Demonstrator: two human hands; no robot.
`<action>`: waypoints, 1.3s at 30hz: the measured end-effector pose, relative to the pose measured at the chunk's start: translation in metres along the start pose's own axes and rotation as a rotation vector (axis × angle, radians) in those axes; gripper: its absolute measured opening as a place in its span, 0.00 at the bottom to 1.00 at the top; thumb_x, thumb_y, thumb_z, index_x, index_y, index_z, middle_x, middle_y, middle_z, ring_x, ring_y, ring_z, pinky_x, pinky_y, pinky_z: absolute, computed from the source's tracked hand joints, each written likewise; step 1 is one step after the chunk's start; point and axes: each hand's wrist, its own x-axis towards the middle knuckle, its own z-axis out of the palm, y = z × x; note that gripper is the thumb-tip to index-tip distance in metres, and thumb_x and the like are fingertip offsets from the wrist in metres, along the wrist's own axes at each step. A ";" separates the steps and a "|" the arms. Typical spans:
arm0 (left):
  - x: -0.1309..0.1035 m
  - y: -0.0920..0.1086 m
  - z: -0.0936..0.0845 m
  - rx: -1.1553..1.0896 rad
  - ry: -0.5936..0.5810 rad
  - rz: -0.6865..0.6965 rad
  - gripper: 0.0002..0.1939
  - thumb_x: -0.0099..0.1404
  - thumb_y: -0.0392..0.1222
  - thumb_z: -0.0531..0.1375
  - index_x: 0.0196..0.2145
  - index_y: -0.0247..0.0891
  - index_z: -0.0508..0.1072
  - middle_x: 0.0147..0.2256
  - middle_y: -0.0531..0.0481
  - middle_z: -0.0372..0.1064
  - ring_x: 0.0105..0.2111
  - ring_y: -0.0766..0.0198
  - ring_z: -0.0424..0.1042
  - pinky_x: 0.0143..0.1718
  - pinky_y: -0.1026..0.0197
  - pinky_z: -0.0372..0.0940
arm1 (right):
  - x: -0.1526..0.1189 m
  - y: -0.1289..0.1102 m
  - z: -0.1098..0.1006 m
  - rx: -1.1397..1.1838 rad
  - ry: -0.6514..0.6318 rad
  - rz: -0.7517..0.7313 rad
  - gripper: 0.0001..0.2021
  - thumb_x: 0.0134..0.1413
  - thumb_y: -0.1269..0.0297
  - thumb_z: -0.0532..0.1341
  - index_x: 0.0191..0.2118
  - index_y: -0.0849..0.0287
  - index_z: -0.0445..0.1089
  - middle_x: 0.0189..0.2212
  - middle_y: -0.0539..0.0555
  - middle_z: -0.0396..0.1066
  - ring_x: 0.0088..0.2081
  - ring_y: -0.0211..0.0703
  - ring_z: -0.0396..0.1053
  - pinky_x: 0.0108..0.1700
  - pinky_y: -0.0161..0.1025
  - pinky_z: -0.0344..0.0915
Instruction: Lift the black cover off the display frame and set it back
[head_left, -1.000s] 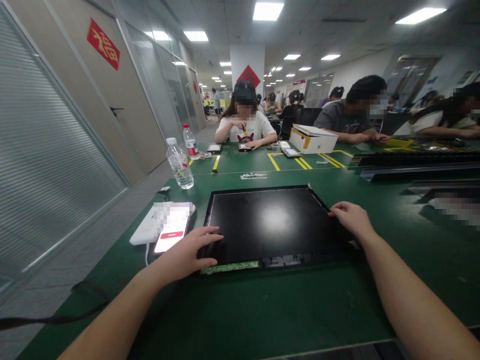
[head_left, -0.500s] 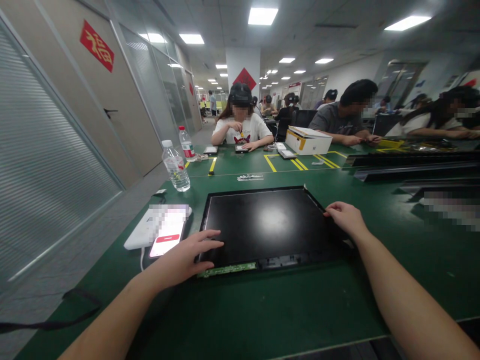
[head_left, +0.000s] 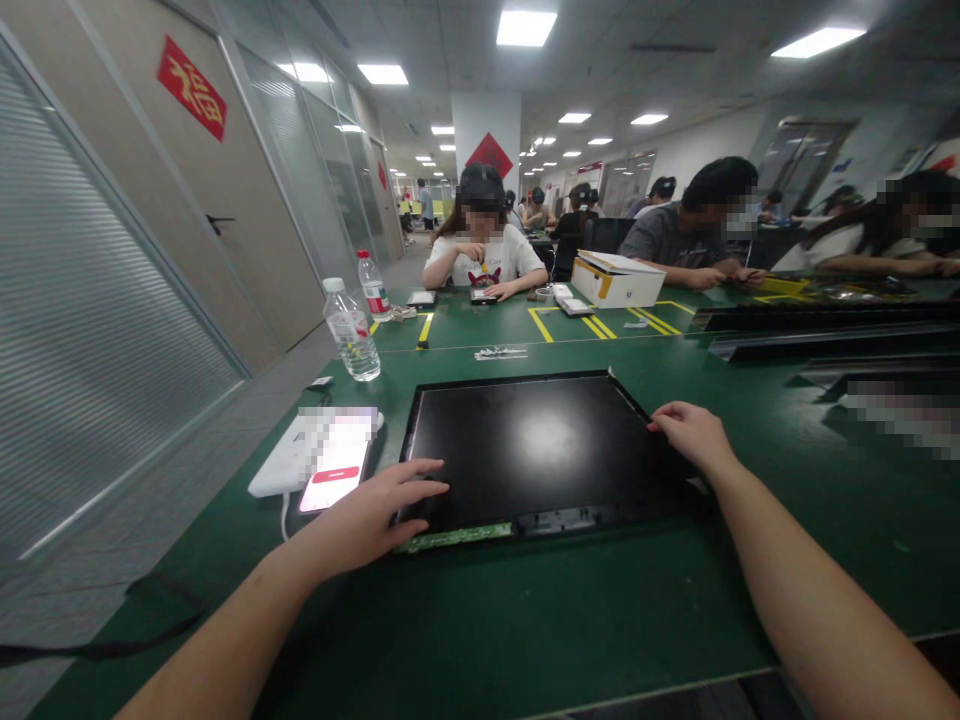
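A black display panel (head_left: 510,440) in a thin dark frame lies flat on the green table (head_left: 480,620). Along its near edge runs a green circuit board strip (head_left: 461,537). My left hand (head_left: 382,508) rests on the panel's near left corner, with its fingers spread over the screen. At the right side, my right hand (head_left: 686,432) has thumb and fingertips pinched together on the panel's frame.
To the left are a phone (head_left: 341,460) on a white device (head_left: 281,455) and two bottles. A white box (head_left: 616,280), long black strips (head_left: 825,330) and seated people at work are farther back and right.
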 end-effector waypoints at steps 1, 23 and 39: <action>0.000 0.000 0.000 -0.001 0.000 0.004 0.26 0.68 0.35 0.60 0.62 0.50 0.73 0.69 0.43 0.60 0.65 0.48 0.64 0.64 0.44 0.63 | 0.000 0.000 0.000 -0.005 0.001 -0.001 0.09 0.46 0.59 0.59 0.28 0.54 0.75 0.27 0.54 0.79 0.32 0.49 0.73 0.40 0.45 0.66; 0.010 -0.010 0.011 0.186 0.213 -0.316 0.27 0.71 0.50 0.53 0.59 0.31 0.74 0.66 0.28 0.61 0.66 0.35 0.61 0.64 0.33 0.59 | 0.001 0.002 -0.001 0.045 -0.047 0.045 0.10 0.46 0.60 0.59 0.31 0.55 0.76 0.29 0.54 0.80 0.34 0.49 0.74 0.39 0.44 0.67; 0.016 -0.013 0.018 0.232 0.185 -0.375 0.28 0.69 0.40 0.48 0.58 0.23 0.74 0.63 0.25 0.65 0.63 0.38 0.66 0.64 0.40 0.61 | -0.002 -0.001 -0.001 0.009 -0.003 -0.020 0.09 0.47 0.59 0.59 0.29 0.54 0.75 0.27 0.54 0.79 0.32 0.49 0.73 0.40 0.44 0.67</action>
